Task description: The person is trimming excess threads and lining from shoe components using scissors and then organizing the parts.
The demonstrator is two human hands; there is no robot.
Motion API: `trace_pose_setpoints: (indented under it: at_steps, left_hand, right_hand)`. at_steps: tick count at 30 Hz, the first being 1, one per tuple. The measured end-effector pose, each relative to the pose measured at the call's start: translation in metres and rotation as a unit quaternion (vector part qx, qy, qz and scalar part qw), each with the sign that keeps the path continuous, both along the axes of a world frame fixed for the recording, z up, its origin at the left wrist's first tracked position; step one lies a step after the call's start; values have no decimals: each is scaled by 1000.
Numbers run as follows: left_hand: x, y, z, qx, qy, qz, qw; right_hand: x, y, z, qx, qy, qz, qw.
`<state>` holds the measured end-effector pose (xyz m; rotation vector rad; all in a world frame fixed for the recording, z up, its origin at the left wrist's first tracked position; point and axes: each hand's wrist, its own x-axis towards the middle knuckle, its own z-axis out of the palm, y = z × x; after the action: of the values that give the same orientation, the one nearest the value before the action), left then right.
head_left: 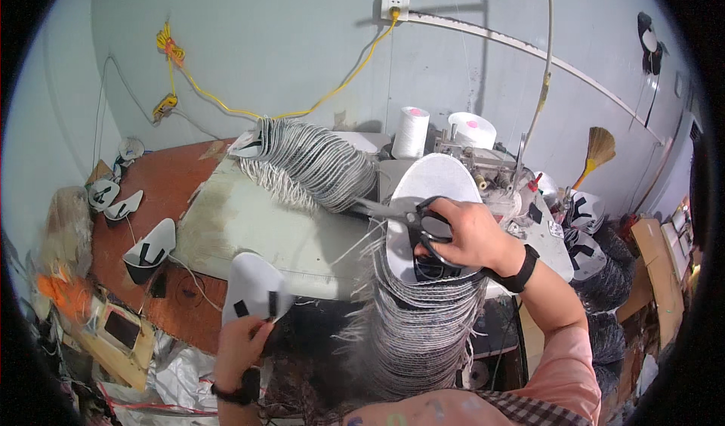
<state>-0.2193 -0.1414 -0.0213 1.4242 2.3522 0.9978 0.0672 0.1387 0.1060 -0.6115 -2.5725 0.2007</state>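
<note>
My left hand pinches the lower edge of a white fabric piece with a rounded top and two black tabs. The piece is slightly blurred and hangs over the table's front edge. A pair of black-handled scissors is in my right hand, its blades pointing left. Under that hand is a long stack of stitched, thread-fringed pieces, running from the table down toward my lap. A white rounded piece stands out at the stack's top. Farther back, another fringed stack lies across the table.
A sewing machine and white thread cones stand at the back of the pale table. Loose white pieces lie on the brown board at left. Dark fringed bundles hang at right. A yellow cord runs along the wall.
</note>
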Motion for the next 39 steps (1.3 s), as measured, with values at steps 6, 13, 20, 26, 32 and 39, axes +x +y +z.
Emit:
trace_pose_setpoints:
  at_steps: [6,13,20,26,32,39]
  left_hand:
    - [32,-50,46,264,-21,147,953]
    - [67,61,101,498,-26,22,867]
    - [161,226,93,141,204,-319,915]
    - [112,146,52,228,62,-376,896]
    - [-15,3,-11,-29,198,-49,979]
    - [58,-1,115,232,-115,-79,963]
  right_hand:
    - [-23,-32,23,184,-9,75,980]
    - [-17,-10,18,122,-7,-17,992]
    - [-9,-19,52,37,293,-42,954]
    - [16,20,-17,38,-90,-56,994]
    - [-1,-7,18,-7,-51,12,999]
    - [-24,-20,19,221,-48,84,971]
